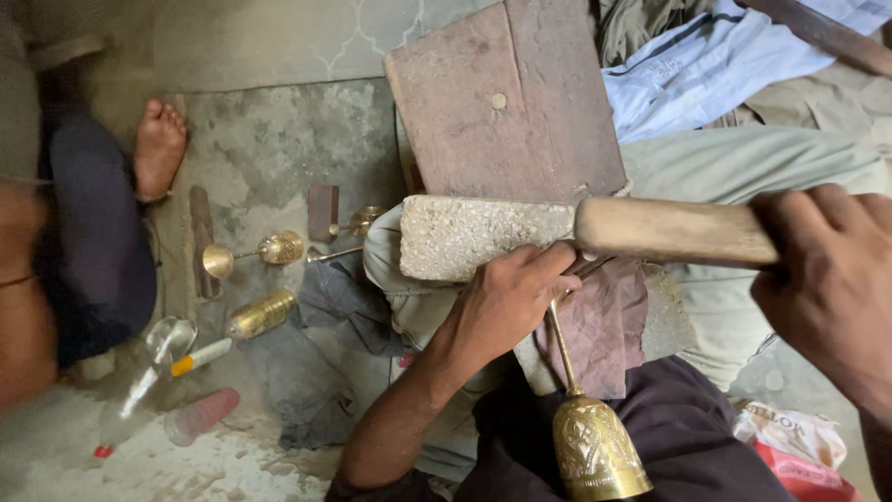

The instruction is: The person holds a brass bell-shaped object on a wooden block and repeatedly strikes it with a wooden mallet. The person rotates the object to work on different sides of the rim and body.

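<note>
The left hand (pixel 506 302) has its grip closed on the thin stem of a brass goblet (pixel 595 446), pinning the stem against a reddish-brown cloth (pixel 604 325) over the person's lap; the engraved cup of the goblet hangs lowest in the view, near the bottom edge. The right hand (pixel 832 279) has its grip wrapped shut around the pale wooden handle of a mallet (pixel 576 232), whose rough, pitted block head lies just above the left hand's fingers, touching or nearly touching them. Behind the mallet a flat reddish wooden board (pixel 506 102) leans across the lap. On the grey floor (pixel 269 139) to the left lie another brass goblet (pixel 255 251) on its side, a ribbed brass cup (pixel 262 313), a small dark wooden block (pixel 322 211), a clear plastic bottle (pixel 139 390) and a pinkish cup (pixel 203 415). Another person's bare foot (pixel 158 149) rests on the floor at far left
</note>
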